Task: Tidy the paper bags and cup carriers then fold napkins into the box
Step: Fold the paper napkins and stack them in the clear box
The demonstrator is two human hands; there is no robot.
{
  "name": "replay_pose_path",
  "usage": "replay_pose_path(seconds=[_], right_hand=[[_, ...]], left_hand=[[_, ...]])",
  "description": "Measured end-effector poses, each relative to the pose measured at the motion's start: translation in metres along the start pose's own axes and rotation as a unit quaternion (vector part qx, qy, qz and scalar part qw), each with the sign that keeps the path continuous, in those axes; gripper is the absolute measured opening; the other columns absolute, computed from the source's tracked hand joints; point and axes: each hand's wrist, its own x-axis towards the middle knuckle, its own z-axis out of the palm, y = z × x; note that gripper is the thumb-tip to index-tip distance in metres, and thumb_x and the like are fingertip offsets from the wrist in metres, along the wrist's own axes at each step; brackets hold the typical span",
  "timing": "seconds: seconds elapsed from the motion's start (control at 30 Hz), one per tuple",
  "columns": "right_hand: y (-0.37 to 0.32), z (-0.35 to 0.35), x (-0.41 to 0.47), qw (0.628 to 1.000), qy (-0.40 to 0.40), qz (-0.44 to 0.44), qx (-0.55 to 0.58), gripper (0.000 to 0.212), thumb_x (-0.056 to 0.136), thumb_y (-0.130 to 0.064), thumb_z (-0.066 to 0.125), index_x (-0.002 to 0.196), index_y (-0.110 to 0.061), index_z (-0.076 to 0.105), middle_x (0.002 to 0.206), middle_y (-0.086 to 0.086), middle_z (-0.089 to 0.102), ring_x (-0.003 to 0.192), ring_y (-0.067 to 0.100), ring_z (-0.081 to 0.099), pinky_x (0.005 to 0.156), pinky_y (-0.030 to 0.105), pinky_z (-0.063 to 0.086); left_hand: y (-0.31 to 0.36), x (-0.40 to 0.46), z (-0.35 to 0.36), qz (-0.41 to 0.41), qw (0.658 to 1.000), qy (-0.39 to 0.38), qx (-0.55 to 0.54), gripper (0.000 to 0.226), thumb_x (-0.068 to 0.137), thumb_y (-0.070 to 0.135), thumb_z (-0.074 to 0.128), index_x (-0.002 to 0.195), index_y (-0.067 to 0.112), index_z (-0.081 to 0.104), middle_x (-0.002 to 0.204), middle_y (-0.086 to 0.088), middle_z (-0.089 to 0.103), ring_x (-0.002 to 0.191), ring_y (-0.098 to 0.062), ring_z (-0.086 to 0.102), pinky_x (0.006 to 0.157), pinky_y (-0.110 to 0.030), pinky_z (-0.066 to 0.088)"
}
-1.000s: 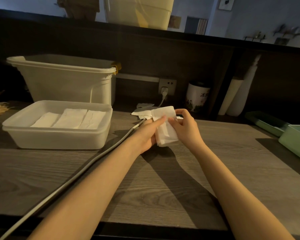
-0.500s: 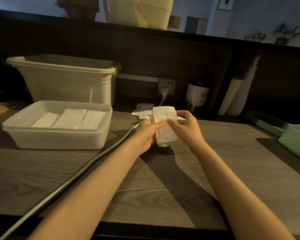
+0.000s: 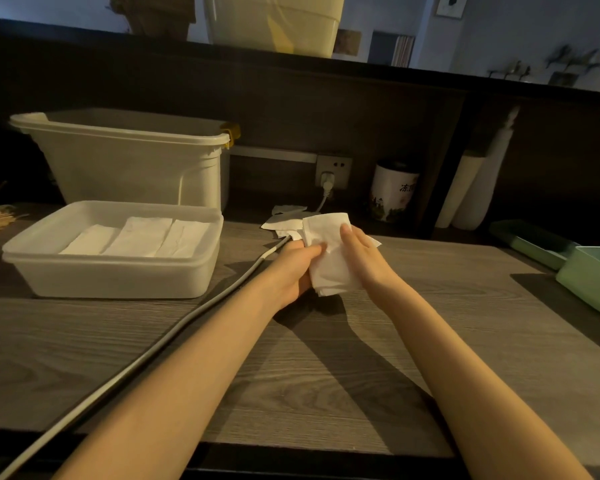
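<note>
Against the back wall, a white canister [image 3: 392, 192] bears dark characters too small to read. Above the tabletop [image 3: 326, 375], the left hand [image 3: 291, 268] and right hand [image 3: 364, 254] clamp their fingers on a folded napkin [image 3: 329, 258], right of the box [image 3: 115, 268] holding folded napkins.

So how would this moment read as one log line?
step: folding napkin | left hand: holding napkin | right hand: holding napkin | box: three folded napkins inside
</note>
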Motion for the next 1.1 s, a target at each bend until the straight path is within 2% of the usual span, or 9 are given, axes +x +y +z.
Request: replay_pose_path(seconds=[0.17,0.27,0.47,0.57,0.63,0.77,0.83,0.97,1.1], right_hand=[[0.005,0.002,0.002,1.0,-0.001,0.02,0.014,0.049,0.102,-0.04,0.027,0.143,-0.015,0.027,0.134,0.011,0.044,0.118,0.027,0.05,0.1,0.044,0.045],[0.008,0.0,0.006,1.0,0.022,0.01,0.002,0.047,0.1,-0.038,0.035,0.141,-0.016,0.031,0.134,0.01,0.046,0.116,0.026,0.051,0.098,0.044,0.047],[0.012,-0.011,0.01,0.993,0.099,-0.025,0.06,0.032,0.092,-0.026,0.058,0.123,-0.023,0.051,0.122,0.004,0.055,0.1,0.017,0.059,0.07,0.026,0.054],[0.013,-0.013,0.009,0.988,0.1,-0.045,0.107,0.029,0.09,-0.026,0.061,0.117,-0.027,0.053,0.116,0.001,0.057,0.102,0.018,0.06,0.078,0.034,0.056],[0.012,-0.014,0.011,0.989,0.084,-0.055,0.108,0.033,0.09,-0.026,0.06,0.122,-0.025,0.053,0.116,0.0,0.057,0.104,0.018,0.059,0.084,0.037,0.055],[0.012,-0.026,0.019,0.983,0.096,-0.037,0.15,0.029,0.093,-0.023,0.056,0.121,-0.016,0.056,0.106,0.001,0.065,0.096,0.015,0.063,0.083,0.029,0.054],[0.019,-0.032,0.022,0.985,0.133,-0.037,0.1,0.025,0.095,-0.02,0.054,0.118,-0.012,0.058,0.096,-0.001,0.066,0.086,0.011,0.063,0.075,0.023,0.052],[0.038,-0.034,0.028,0.977,0.169,-0.056,-0.118,0.022,0.094,-0.02,0.055,0.115,-0.015,0.06,0.107,0.0,0.063,0.09,0.008,0.056,0.071,0.017,0.044],[0.048,-0.032,0.032,0.934,0.155,-0.078,-0.312,0.027,0.091,-0.025,0.06,0.117,-0.02,0.058,0.111,-0.001,0.06,0.098,0.013,0.055,0.078,0.03,0.05]], left_hand=[[0.0,-0.003,0.0,-0.011,0.998,-0.029,0.054,0.037,0.094,0.012,0.051,0.13,0.012,0.045,0.112,-0.009,0.061,0.099,-0.022,0.061,0.076,-0.032,0.055],[0.001,-0.004,-0.001,-0.015,0.994,-0.048,0.093,0.038,0.093,0.008,0.052,0.13,0.012,0.044,0.112,-0.008,0.06,0.101,-0.022,0.06,0.078,-0.032,0.054],[0.001,-0.005,0.001,-0.001,0.989,-0.062,0.138,0.041,0.089,0.006,0.057,0.129,0.011,0.045,0.117,-0.009,0.06,0.107,-0.022,0.06,0.081,-0.032,0.053],[0.0,-0.004,0.0,-0.001,0.988,-0.054,0.142,0.044,0.086,0.01,0.062,0.127,0.011,0.046,0.116,-0.009,0.062,0.104,-0.023,0.061,0.084,-0.036,0.054],[0.001,-0.003,-0.001,0.007,0.99,-0.054,0.132,0.039,0.088,0.011,0.06,0.125,0.012,0.047,0.112,-0.007,0.062,0.103,-0.021,0.061,0.085,-0.035,0.053],[0.008,0.0,-0.009,0.017,0.996,-0.011,0.091,0.035,0.09,0.013,0.058,0.123,0.013,0.049,0.11,-0.003,0.061,0.097,-0.016,0.059,0.081,-0.03,0.051],[0.011,0.002,-0.015,0.033,0.995,0.035,0.093,0.036,0.09,0.013,0.058,0.124,0.012,0.049,0.116,-0.004,0.059,0.097,-0.016,0.058,0.079,-0.03,0.05],[0.014,0.008,-0.028,0.065,0.985,0.12,0.107,0.039,0.089,0.013,0.059,0.126,0.009,0.048,0.122,-0.009,0.057,0.107,-0.02,0.057,0.081,-0.03,0.049],[0.014,0.013,-0.036,0.079,0.98,0.156,0.097,0.039,0.089,0.014,0.06,0.126,0.008,0.049,0.124,-0.01,0.058,0.112,-0.024,0.057,0.085,-0.032,0.049]])
